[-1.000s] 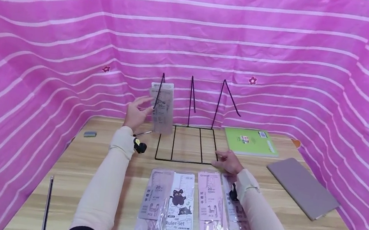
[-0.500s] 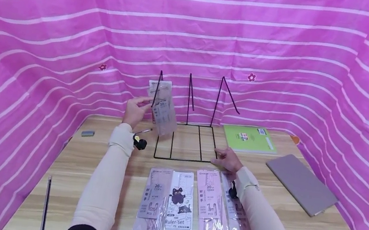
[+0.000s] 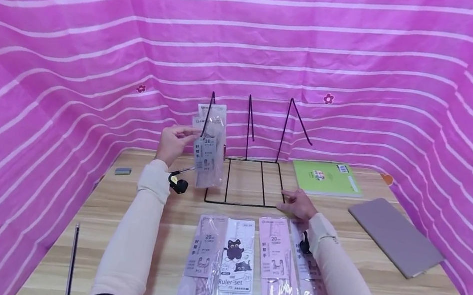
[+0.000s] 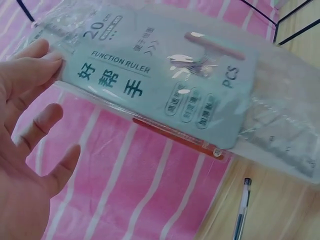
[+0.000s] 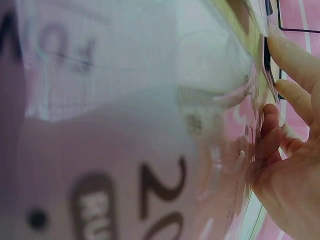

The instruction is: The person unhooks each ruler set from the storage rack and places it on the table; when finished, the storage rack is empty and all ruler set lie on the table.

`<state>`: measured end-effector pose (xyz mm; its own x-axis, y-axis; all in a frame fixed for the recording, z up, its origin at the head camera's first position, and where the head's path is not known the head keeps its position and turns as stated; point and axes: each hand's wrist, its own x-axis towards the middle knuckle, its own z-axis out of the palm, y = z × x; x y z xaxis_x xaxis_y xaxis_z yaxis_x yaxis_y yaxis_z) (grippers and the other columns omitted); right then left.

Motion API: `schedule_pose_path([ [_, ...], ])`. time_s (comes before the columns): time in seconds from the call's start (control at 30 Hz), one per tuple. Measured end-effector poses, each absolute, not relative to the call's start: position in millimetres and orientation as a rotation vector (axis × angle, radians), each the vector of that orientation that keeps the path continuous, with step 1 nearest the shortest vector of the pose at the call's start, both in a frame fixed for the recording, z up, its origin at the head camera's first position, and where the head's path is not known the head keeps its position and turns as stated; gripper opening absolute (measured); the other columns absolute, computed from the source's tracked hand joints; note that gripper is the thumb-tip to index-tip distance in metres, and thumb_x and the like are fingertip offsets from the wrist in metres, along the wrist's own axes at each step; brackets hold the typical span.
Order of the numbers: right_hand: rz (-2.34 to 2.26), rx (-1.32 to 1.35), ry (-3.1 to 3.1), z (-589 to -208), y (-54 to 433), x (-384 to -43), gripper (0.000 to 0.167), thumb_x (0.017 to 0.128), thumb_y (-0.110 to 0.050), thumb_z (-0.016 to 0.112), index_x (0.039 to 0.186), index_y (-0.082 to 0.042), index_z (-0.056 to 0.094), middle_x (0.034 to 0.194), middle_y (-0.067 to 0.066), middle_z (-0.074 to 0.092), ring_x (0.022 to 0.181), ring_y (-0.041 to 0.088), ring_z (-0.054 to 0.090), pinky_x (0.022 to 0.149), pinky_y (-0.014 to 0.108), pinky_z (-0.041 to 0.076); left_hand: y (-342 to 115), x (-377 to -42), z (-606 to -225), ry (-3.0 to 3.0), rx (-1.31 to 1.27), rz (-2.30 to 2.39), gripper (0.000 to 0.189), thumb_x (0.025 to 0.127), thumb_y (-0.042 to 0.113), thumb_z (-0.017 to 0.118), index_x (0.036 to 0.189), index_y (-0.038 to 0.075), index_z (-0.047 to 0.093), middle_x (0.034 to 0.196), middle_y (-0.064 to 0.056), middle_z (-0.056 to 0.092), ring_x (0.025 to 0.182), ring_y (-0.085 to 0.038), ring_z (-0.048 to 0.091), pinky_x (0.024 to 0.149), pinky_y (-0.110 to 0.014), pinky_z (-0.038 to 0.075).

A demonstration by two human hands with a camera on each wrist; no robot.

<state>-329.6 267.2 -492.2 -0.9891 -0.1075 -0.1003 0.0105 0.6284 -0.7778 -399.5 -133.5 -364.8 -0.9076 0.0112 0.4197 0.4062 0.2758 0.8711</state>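
My left hand (image 3: 173, 144) pinches the left edge of a clear-bagged ruler set (image 3: 208, 164) between thumb and finger. In the left wrist view this ruler set (image 4: 165, 75) shows "20 cm" and "FUNCTION RULER" on its card; the other fingers are spread. It stands nearly upright at the left end of a black wire rack (image 3: 244, 203), with another pale sheet's top edge showing behind it. My right hand (image 3: 298, 204) grips the rack's right front corner. In the right wrist view my right hand (image 5: 292, 165) is partly behind a blurred ruler package (image 5: 125, 140) near the camera.
Several bagged ruler sets lie in front of the rack, among them a pink one (image 3: 274, 248) and a white cat-print one (image 3: 239, 254). A green notebook (image 3: 325, 176) and a grey notebook (image 3: 396, 235) lie right. A pencil (image 3: 73, 260), pen (image 3: 182, 171) and eraser (image 3: 122, 171) lie left.
The ruler set in my left hand tilted, then came back near upright, lower and nearer to me, its "20" card now clearer. My right hand stays at the rack's corner.
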Motion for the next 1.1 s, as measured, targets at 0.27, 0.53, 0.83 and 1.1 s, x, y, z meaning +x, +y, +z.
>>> schedule_pose_path([
  [0.27, -1.290, -0.062, 2.699, -488, 271, -330, 0.072, 0.086, -0.021, 0.080, 0.147, -0.002, 0.046, 0.131, 0.030, 0.049, 0.120, 0.043, 0.050, 0.104, 0.052, 0.045, -142, -385, -362, -2.263, -0.417, -1.667, 0.025, 0.085, 0.018, 0.082, 0.108, 0.009, 0.077, 0.096, 0.000, 0.073, 0.087, -0.010, 0.055, 0.073, -0.020, 0.049],
  [0.53, -1.277, -0.026, 2.672, -487, 275, -330, 0.074, 0.087, -0.023, 0.079, 0.149, -0.005, 0.045, 0.133, 0.029, 0.047, 0.117, 0.039, 0.050, 0.092, 0.043, 0.051, -149, -366, -362, -2.299, -0.496, -1.668, 0.027, 0.083, 0.019, 0.083, 0.108, 0.008, 0.078, 0.104, -0.006, 0.075, 0.097, -0.011, 0.063, 0.098, -0.031, 0.052],
  [0.83, -1.266, -0.096, 2.718, -488, 272, -328, 0.072, 0.086, -0.020, 0.080, 0.146, 0.001, 0.046, 0.125, 0.031, 0.051, 0.113, 0.041, 0.053, 0.099, 0.049, 0.048, -156, -338, -367, -2.340, -0.527, -1.677, 0.027, 0.084, 0.018, 0.083, 0.109, 0.009, 0.078, 0.105, -0.005, 0.076, 0.102, -0.012, 0.064, 0.100, -0.029, 0.051],
  [1.1, -1.278, -0.086, 2.723, -493, 266, -330, 0.072, 0.085, -0.021, 0.081, 0.145, 0.000, 0.048, 0.121, 0.029, 0.051, 0.108, 0.036, 0.052, 0.096, 0.045, 0.049, -165, -317, -363, -2.346, -0.564, -1.614, 0.027, 0.084, 0.025, 0.084, 0.107, 0.012, 0.079, 0.104, -0.005, 0.075, 0.105, -0.014, 0.060, 0.103, -0.035, 0.045],
])
